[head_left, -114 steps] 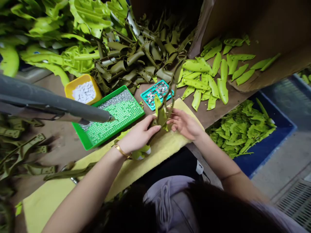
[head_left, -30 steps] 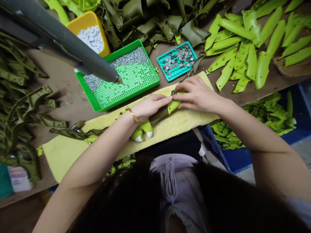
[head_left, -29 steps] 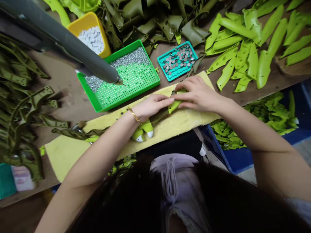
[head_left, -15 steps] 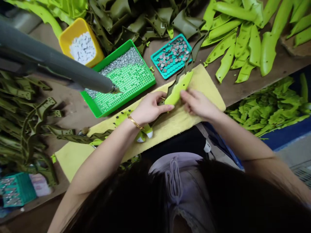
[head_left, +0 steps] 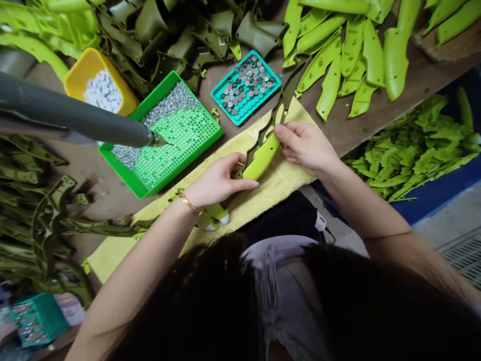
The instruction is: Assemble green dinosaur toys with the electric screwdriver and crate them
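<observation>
A lime-green curved piece (head_left: 262,159) lies against a dark olive frame (head_left: 288,89) above a yellow cloth (head_left: 300,176). My left hand (head_left: 221,179) grips the lower left end of both, thumb on the green piece. At their upper right, my right hand (head_left: 303,145) pinches the joined parts with thumb and forefinger, the other fingers curled beneath. Partly hidden behind my left wrist, a green item with white tips (head_left: 215,216) rests on the cloth.
A dark screwdriver-like tool (head_left: 112,128) hangs over a green tray of screws (head_left: 173,145). Beyond are a teal tray of metal discs (head_left: 246,87), a yellow box of white pieces (head_left: 126,98), olive parts (head_left: 150,25) and lime-green parts (head_left: 396,65). Green scraps (head_left: 406,150) lie at right.
The view has shifted. My right hand has moved up along the pieces to their upper part, and more of the olive frame shows above the green piece. My left hand keeps its hold.
</observation>
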Available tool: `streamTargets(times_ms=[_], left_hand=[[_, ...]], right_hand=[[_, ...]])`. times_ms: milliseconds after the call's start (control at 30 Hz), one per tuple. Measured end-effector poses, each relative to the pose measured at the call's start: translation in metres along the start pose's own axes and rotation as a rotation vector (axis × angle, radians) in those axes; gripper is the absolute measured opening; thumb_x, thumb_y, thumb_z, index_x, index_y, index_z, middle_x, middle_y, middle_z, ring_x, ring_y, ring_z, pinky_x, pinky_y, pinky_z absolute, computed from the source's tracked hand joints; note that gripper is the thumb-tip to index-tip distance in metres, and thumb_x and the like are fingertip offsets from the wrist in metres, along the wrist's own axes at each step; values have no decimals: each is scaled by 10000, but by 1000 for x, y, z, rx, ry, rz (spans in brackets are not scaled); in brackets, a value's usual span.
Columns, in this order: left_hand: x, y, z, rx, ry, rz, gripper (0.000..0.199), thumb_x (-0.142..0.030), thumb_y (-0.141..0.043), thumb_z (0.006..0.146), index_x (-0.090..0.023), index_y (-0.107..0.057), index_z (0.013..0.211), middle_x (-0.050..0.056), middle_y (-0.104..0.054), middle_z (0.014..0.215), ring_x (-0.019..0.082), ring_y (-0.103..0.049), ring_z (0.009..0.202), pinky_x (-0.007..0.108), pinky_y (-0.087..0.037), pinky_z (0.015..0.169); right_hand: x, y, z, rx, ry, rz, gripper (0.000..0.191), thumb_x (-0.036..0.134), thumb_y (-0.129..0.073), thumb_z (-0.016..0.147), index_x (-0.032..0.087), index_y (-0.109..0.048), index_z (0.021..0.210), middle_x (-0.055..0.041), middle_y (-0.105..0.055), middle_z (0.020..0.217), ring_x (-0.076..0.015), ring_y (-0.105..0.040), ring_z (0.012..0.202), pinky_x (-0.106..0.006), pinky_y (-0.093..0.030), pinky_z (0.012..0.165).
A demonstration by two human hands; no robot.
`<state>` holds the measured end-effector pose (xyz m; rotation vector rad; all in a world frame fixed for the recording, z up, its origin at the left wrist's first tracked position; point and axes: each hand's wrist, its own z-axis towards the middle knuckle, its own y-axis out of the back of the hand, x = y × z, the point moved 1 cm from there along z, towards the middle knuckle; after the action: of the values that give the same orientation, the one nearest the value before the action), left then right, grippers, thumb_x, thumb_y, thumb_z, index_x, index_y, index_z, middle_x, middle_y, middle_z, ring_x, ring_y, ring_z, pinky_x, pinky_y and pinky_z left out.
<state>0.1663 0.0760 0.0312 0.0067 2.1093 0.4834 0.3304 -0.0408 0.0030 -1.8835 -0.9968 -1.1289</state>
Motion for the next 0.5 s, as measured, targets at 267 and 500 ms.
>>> streamTargets(times_ms=[267, 500], left_hand=[[-65, -13, 42, -174, -192, -14, 353, -440, -760, 744, -153, -560, 789, 19, -527, 777, 174, -515, 805, 298, -405, 714], [-43, -1, 21, -115, -111, 43, 365, -488, -745, 745, -177, -555, 735, -2, -494, 694, 159, -500, 715, 291, -388, 666]], right_hand=[[-1, 2, -8, -134, 230, -68, 500, 638, -670, 738, 218, -429, 616, 80, -274, 515, -51, -264, 449, -223, -215, 414], [-3, -9, 0, -306, 293, -83, 497, 698, -565, 783, 224, -478, 658, 55, -345, 541, -65, -346, 471, -235, -263, 431]])
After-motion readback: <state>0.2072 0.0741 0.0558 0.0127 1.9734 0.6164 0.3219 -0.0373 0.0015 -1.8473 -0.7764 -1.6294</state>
